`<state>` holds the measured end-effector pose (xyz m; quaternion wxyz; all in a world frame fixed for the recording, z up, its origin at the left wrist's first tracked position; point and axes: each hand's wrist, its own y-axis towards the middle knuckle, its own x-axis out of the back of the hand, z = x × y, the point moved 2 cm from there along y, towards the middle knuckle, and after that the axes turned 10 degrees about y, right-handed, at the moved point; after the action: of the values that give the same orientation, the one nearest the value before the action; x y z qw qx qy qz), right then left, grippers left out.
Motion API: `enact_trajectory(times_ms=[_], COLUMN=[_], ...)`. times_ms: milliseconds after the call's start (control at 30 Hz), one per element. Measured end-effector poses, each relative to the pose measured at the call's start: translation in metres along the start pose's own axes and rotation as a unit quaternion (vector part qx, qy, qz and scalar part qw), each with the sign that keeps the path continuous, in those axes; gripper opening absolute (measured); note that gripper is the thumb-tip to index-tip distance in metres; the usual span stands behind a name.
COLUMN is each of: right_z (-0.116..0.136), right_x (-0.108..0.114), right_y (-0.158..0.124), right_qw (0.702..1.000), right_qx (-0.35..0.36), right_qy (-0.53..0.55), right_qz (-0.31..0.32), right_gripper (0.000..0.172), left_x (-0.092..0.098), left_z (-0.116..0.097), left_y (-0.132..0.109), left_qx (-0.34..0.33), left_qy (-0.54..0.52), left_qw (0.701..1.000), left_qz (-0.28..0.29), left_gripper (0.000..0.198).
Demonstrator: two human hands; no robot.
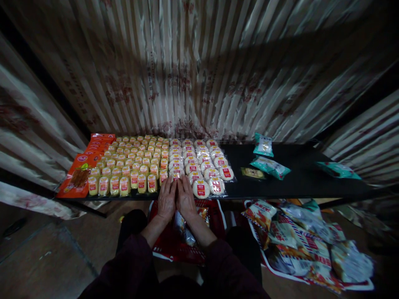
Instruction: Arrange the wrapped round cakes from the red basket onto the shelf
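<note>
My left hand (166, 200) and my right hand (186, 198) lie side by side at the shelf's front edge, fingers stretched forward. Their fingertips touch the front of a column of round white wrapped cakes (176, 163); the frontmost pack is partly hidden beneath them. More flat white cakes (201, 188) overlap in columns just right of my hands. To the left stand rows of small yellow wrapped cakes (124, 185) with red and white labels. Orange snack bags (77, 174) overlap at the far left end.
The black shelf (299, 182) also holds teal packets (270, 167) and a small yellowish packet (252, 172). Below are a red basket (218, 216) with a few packs and another basket (364, 286) heaped with snack bags. A striped curtain (193, 70) hangs behind.
</note>
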<state>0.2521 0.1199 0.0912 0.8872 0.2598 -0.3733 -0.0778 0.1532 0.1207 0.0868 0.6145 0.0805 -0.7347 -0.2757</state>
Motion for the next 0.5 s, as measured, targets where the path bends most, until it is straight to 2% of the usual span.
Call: enact_trajectory(times_ms=[133, 300, 400, 500], right_z=[0.002, -0.008, -0.022, -0.033], right_x=[0.018, 0.055, 0.068, 0.071], right_y=[-0.008, -0.026, -0.039, -0.05], right_qw=[0.999, 0.994, 0.986, 0.979], right_qx=[0.021, -0.014, -0.047, -0.076], right_qy=[-0.029, -0.101, -0.143, -0.175], right_qz=[0.011, -0.037, -0.066, -0.069], right_gripper=[0.049, 0.05, 0.051, 0.049], left_x=[0.001, 0.013, 0.019, 0.018], left_z=[-0.001, -0.012, -0.024, -0.039], left_y=[-0.001, -0.002, -0.007, -0.014], left_qx=[0.002, 0.013, -0.018, -0.065], left_qy=[0.004, 0.011, -0.001, -0.02], left_qw=[1.0, 1.0, 1.0, 0.998], left_qz=[-0.012, 0.009, 0.022, 0.018], left_gripper=[0.041, 0.044, 0.044, 0.041])
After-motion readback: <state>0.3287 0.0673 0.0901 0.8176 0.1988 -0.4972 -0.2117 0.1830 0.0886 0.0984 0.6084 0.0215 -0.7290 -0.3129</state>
